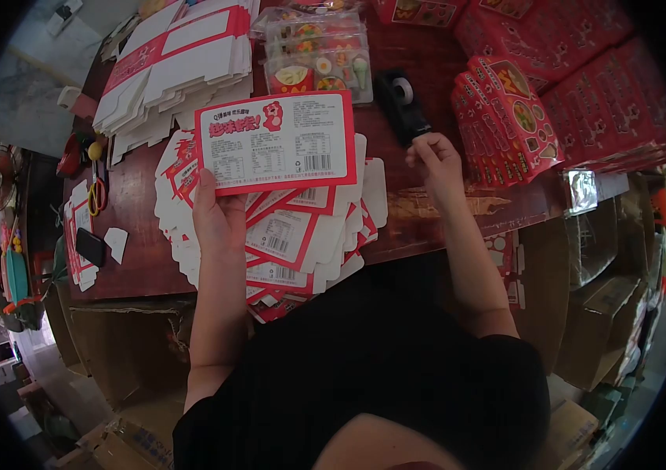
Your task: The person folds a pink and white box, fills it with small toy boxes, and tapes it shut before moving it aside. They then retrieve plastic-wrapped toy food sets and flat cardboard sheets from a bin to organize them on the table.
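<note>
One flat red-and-white carton is held up, printed back facing the camera, by the left hand, thumb and fingers clamped on its lower left corner. It hangs just above a loose pile of flattened cartons on the wooden table. The right hand has its fingers bunched at the near end of a black tape dispenser (whether they pinch tape cannot be told). Finished red boxes stand just beside it.
</note>
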Motion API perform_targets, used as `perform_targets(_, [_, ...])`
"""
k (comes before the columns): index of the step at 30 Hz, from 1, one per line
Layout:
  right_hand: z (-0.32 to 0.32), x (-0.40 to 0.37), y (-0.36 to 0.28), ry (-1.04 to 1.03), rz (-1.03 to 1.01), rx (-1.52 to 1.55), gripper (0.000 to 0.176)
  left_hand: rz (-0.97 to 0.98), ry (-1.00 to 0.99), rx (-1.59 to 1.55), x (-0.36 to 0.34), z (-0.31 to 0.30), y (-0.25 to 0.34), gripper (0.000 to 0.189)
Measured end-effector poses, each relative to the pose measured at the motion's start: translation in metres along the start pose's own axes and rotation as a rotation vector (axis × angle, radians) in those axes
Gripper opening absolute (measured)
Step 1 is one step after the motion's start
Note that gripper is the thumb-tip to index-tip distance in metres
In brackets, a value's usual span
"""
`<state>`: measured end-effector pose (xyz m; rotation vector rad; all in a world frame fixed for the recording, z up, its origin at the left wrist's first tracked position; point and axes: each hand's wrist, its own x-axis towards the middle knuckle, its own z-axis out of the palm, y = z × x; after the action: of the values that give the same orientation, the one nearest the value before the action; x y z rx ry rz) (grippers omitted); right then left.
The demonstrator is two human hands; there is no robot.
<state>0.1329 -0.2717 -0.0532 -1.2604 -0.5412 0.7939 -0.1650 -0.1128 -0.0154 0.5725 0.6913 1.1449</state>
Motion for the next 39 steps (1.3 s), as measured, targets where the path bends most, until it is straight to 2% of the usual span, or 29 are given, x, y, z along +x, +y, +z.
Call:
perform_targets(2, [0.014,-0.009,-0.026,-0.238,-0.096,-0.188,0.029,-0.002,-0.028,0.011,-0.002,0.002,-0.002,0.041])
perform_targets(5, [0.047,-0.023,-0.072,-0.374,-0.130,-0.199,0.050,-0.004,-0.056,0.026,-0.004,0.008,-0.005,0.040])
perform_targets(8, [0.060,-0.018,-0.074,-0.351,-0.166,-0.239,0.060,0.003,-0.073,0.031,-0.008,0.014,-0.005,0.039])
perform_targets(14, [0.076,-0.017,-0.069,-0.185,-0.293,-0.660,0.064,-0.037,-0.104,-0.020,-0.012,0.016,-0.004,0.039])
perform_targets(17, [0.071,-0.005,-0.046,-0.241,-0.090,-0.174,0.062,-0.088,-0.119,-0.050,-0.012,0.018,-0.001,0.039])
perform_targets(20, [0.075,-0.014,-0.047,-0.332,0.221,0.364,0.063,-0.160,-0.120,-0.053,-0.012,0.019,-0.003,0.040])
perform_targets(22, [0.058,-0.001,-0.010,-0.645,0.220,0.732,0.060,-0.189,-0.095,-0.053,-0.011,0.023,-0.006,0.041])
perform_targets(24, [0.065,-0.004,-0.018,-0.602,0.183,0.780,0.057,-0.194,-0.044,-0.050,-0.013,0.028,-0.010,0.041])
perform_targets(26, [0.079,-0.018,-0.040,-0.211,0.128,0.502,0.055,-0.119,-0.068,-0.078,-0.013,0.030,-0.007,0.038])
perform_targets(27, [0.076,-0.017,-0.037,-0.098,-0.009,0.271,0.053,-0.079,-0.080,-0.091,-0.014,0.030,-0.005,0.036])
perform_targets(28, [0.070,-0.016,-0.036,0.016,-0.148,0.041,0.051,0.077,-0.120,-0.037,-0.016,0.033,-0.005,0.034])
perform_targets(29, [0.061,-0.016,-0.039,0.030,-0.219,-0.080,0.065,0.231,-0.160,0.019,-0.021,0.037,-0.007,0.032])
perform_targets(30, [0.064,-0.021,-0.044,-0.117,-0.230,0.056,0.070,0.385,-0.198,0.074,-0.027,0.041,-0.010,0.031])
perform_targets(32, [0.072,-0.041,-0.069,-0.407,-0.244,0.328,0.081,0.844,-0.487,0.502,-0.038,0.057,-0.014,0.033])
perform_targets(33, [0.083,-0.052,-0.086,-0.463,-0.170,0.390,0.098,1.069,-0.633,0.719,-0.044,0.066,-0.015,0.035])
perform_targets(35, [0.085,-0.057,-0.098,-0.425,-0.206,0.336,0.088,1.311,-0.973,1.045,-0.048,0.082,-0.013,0.036])
perform_targets(36, [0.087,-0.060,-0.107,-0.383,-0.195,0.306,0.081,1.269,-1.071,1.073,-0.048,0.078,-0.020,0.045])
perform_targets(38, [0.067,-0.055,-0.111,-0.251,-0.078,0.292,0.067,1.228,-1.032,1.168,-0.052,0.090,-0.016,0.051])
perform_targets(39, [0.056,-0.050,-0.113,-0.146,-0.100,0.294,0.058,1.204,-1.012,1.214,-0.053,0.094,-0.015,0.055])
